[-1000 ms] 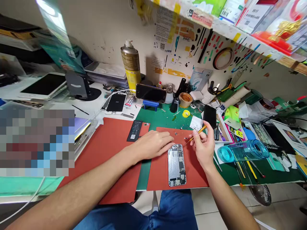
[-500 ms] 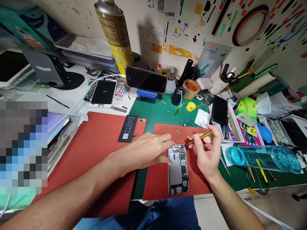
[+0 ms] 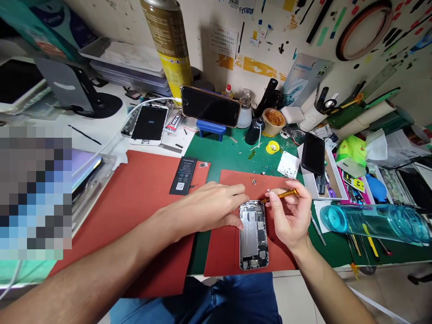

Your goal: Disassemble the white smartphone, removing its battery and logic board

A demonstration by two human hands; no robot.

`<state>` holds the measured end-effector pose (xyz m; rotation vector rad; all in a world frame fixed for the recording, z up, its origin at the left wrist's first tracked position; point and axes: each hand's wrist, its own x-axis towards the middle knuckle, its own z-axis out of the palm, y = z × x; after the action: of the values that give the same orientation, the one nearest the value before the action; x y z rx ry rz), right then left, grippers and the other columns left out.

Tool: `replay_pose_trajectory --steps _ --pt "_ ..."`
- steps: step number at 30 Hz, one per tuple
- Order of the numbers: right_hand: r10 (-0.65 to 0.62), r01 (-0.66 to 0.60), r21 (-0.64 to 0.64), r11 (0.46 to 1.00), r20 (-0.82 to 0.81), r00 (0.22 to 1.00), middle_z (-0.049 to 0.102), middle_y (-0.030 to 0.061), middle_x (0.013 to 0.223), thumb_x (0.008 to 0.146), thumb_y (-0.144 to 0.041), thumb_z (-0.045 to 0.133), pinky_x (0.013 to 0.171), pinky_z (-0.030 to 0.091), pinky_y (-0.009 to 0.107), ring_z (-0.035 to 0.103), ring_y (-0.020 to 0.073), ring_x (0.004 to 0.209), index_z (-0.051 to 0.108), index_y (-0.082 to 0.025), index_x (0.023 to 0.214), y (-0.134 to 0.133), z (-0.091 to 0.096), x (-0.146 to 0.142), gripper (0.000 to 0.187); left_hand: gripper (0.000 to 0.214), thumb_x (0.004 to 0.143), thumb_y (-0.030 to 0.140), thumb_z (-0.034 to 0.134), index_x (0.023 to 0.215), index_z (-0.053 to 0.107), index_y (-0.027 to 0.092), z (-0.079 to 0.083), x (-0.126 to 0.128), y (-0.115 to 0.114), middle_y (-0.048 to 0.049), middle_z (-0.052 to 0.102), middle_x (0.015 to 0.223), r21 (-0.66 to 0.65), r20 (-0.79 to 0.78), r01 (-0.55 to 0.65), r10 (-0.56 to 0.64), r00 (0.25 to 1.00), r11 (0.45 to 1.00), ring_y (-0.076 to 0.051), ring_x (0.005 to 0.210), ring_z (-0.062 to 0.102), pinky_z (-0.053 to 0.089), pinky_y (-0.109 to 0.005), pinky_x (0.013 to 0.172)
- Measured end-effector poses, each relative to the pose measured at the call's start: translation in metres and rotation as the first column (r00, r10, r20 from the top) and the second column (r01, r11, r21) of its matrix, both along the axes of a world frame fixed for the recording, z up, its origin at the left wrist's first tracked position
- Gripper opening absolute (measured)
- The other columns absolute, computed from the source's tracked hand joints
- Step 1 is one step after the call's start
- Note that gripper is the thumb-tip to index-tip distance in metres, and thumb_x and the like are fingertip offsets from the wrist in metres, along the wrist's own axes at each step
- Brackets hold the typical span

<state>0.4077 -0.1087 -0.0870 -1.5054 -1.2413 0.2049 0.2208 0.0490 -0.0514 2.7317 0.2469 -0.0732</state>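
Observation:
An opened phone (image 3: pixel 250 243) lies on the right red mat, its circuit board and bare metal battery bay showing. My left hand (image 3: pixel 216 204) grips its upper left, with the thumb at the left edge and the bent fingers by the top corner. Between the thumb and fingers of my right hand (image 3: pixel 292 216) is a thin gold screwdriver (image 3: pixel 285 194). The tool slants down to the left, and its tip is at the phone's top right corner. A black phone battery (image 3: pixel 183 176) lies on the left red mat, beyond my left forearm.
Behind the mats a phone (image 3: pixel 211 106) leans on a blue stand (image 3: pixel 211 128). A teal clear bottle (image 3: pixel 374 222) lies at the right, near a white tool box (image 3: pixel 332 189). Tiny parts (image 3: pixel 254 182) are scattered past the opened phone. A tall spray can (image 3: pixel 167 47) stands at the back.
The view has shifted slightly, so the whole scene sits a little further right. The screwdriver is tilted a bit flatter, with its tip still at the phone's top right corner. Both hands keep their holds.

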Motion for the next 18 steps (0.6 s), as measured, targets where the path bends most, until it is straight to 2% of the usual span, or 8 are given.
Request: replay_pose_trajectory --steps 10,18 --pt "-0.003 0.002 0.023 1.000 0.065 0.998 0.079 0.0028 0.101 0.104 -0.018 0.068 0.074 0.071 0.033 0.081 0.0203 0.089 0.051 -0.029 0.143 -0.0002 0.0003 -0.0023 0.044 0.046 0.092 0.053 0.084 0.126 0.070 0.025 0.0021 -0.0001 -0.0012 -0.0014 0.074 0.113 -0.006 -0.011 0.007 -0.007 1.000 1.000 -0.024 0.092 0.077 0.047 -0.032 0.069" --pt "0.001 -0.009 0.053 0.999 0.149 0.989 0.079 0.0026 0.102 0.102 -0.014 0.070 0.072 0.072 0.031 0.081 0.0186 0.083 0.053 -0.026 0.143 0.0004 0.0002 -0.0025 0.047 0.051 0.093 0.055 0.082 0.130 0.070 0.023 0.0032 0.0003 -0.0009 -0.0016 0.074 0.116 -0.008 -0.030 0.004 -0.004 1.000 1.000 -0.026 0.095 0.078 0.048 -0.034 0.068"
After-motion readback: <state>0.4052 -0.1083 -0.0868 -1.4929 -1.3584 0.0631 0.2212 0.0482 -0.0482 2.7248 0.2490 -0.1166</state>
